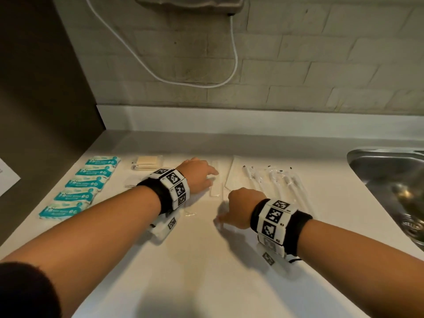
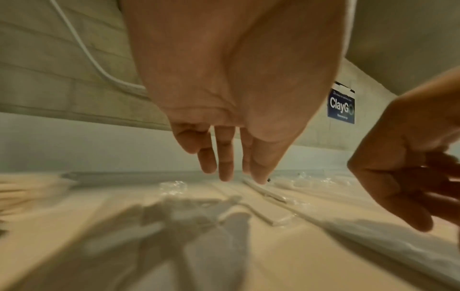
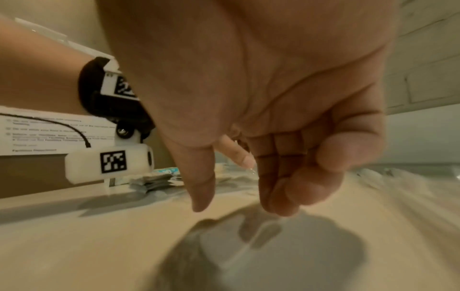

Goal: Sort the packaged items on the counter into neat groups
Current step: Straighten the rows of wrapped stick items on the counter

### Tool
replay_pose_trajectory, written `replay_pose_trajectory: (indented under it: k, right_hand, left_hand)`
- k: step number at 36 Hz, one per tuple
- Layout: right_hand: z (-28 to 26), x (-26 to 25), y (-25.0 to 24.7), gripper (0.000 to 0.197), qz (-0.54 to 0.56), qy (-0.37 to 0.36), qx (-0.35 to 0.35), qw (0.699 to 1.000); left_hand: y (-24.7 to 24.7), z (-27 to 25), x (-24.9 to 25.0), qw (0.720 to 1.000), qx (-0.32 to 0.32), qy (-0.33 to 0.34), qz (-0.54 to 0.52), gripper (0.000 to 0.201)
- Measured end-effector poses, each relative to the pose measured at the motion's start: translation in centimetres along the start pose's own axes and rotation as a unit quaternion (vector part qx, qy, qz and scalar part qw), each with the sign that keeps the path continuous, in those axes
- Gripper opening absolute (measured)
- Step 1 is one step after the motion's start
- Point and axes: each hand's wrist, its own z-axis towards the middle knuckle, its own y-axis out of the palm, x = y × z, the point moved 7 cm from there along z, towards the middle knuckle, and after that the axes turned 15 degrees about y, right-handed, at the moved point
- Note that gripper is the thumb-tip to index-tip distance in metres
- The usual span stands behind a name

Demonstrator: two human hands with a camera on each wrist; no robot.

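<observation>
White counter (image 1: 229, 271): pale, bare near the person, with the packaged items laid along its far half.
Teal packets (image 1: 78, 184): five in a tidy column at far left, already a group by the look of it.
Clear-wrapped sticks (image 1: 275, 180): fanned loosely on the right, long axes running away from the person.
Flat clear sachet (image 1: 216, 184): lies between the hands, long axis also pointing away; the coming move likely turns on it.
Left hand (image 1: 198, 174): fingers straight and relaxed, tips over the sachet's far end, gripping nothing; the nearer hand.
Right hand (image 1: 241, 207): just right of the sachet's near end, fingers loosely curled, seemingly empty.
</observation>
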Motion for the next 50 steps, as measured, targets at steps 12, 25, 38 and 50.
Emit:
replay_pose_trajectory:
  k: [12,25,38,50]
  right_hand:
    - [0.2,1.6,1.4,0.03,0.099,0.059,-0.058,0.992]
    - [1.2,1.2,1.0,0.056,0.15,0.058,-0.041,0.986]
    - [3.2,-0.7,0.2,0.028,0.128,0.002,-0.019,0.992]
    - [5.4,0.8,-2.4,0.034,-0.008,-0.037,0.084,0.996]
  left_hand:
    - [1.0,3.1,0.9,0.993,-0.018,-0.11,-0.038,0.042]
    - [1.2,2.3,1.6,0.992,-0.036,-0.113,-0.053,0.05]
    - [1.8,-1.0,0.9,0.986,-0.026,-0.124,-0.109,0.049]
    - [1.5,-2.0,1.5,0.994,-0.025,-0.092,-0.054,0.047]
